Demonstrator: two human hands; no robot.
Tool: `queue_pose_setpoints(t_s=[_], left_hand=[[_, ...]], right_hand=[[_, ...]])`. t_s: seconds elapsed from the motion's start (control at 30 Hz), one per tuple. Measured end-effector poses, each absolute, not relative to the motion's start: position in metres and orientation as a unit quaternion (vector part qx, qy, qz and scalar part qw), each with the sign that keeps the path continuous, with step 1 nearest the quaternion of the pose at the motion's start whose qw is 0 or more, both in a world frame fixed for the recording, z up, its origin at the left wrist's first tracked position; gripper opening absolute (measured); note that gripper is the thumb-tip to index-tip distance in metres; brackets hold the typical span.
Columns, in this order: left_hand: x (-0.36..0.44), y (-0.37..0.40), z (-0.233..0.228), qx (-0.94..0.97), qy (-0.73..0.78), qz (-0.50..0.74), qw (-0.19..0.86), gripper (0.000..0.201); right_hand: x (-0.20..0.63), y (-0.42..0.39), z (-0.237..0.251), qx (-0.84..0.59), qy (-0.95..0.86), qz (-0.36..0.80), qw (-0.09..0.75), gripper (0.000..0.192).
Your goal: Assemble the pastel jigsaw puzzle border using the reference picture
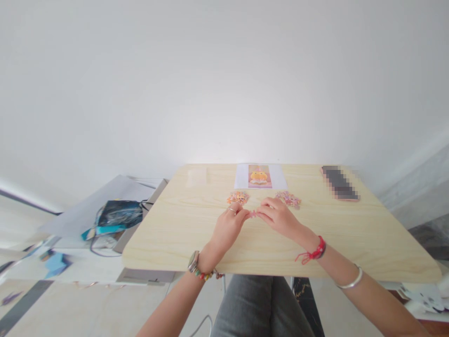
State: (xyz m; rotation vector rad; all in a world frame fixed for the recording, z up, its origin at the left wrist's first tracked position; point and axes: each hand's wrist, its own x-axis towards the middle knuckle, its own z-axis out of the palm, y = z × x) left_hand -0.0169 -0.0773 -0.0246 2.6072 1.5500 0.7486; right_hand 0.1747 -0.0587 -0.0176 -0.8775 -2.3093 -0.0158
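Observation:
My left hand (228,225) and my right hand (278,216) meet at the middle of a pale wooden table (175,234). Their fingertips pinch a small pink piece (252,214) between them, just above the tabletop. Behind the left hand lies a pile of small orange and pink pieces (238,197). A second pile of pink and pale pieces (288,198) lies behind the right hand. A printed picture sheet (259,176) showing a yellow and pink figure lies at the table's far edge.
A phone (339,183) lies at the far right of the table. A clear small bag (197,177) lies at the far left. A lower white surface to the left holds a dark blue bag (118,214) and cables. My knee in grey trousers (261,304) is below the table's near edge.

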Motion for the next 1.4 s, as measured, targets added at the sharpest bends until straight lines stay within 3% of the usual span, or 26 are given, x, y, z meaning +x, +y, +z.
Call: queue_pose_setpoints(t_s=[0.17, 0.47, 0.73, 0.9, 1.07, 1.4], left_hand=[[-0.028, -0.064, -0.024, 0.858, 0.481, 0.176, -0.03, 0.03], [-0.047, -0.017, -0.013, 0.837, 0.539, 0.094, 0.009, 0.024], [-0.047, -0.009, -0.019, 0.813, 0.577, 0.076, 0.0, 0.022], [-0.048, -0.023, -0.02, 0.805, 0.587, 0.09, 0.008, 0.023], [-0.037, -0.038, -0.013, 0.813, 0.567, 0.133, 0.031, 0.025], [0.035, -0.022, -0.014, 0.868, 0.468, 0.147, 0.074, 0.021]], right_hand=[[0.168, -0.046, -0.018, -0.325, -0.888, 0.013, 0.324, 0.02], [0.136, 0.014, -0.034, -0.356, -0.885, 0.087, 0.287, 0.013], [0.128, 0.025, -0.044, -0.363, -0.893, 0.043, 0.261, 0.019], [0.169, 0.007, -0.029, -0.381, -0.872, 0.048, 0.303, 0.014], [0.249, 0.0, -0.019, -0.499, -0.789, 0.066, 0.351, 0.013], [0.279, 0.007, -0.023, -0.548, -0.796, 0.116, 0.229, 0.02]])
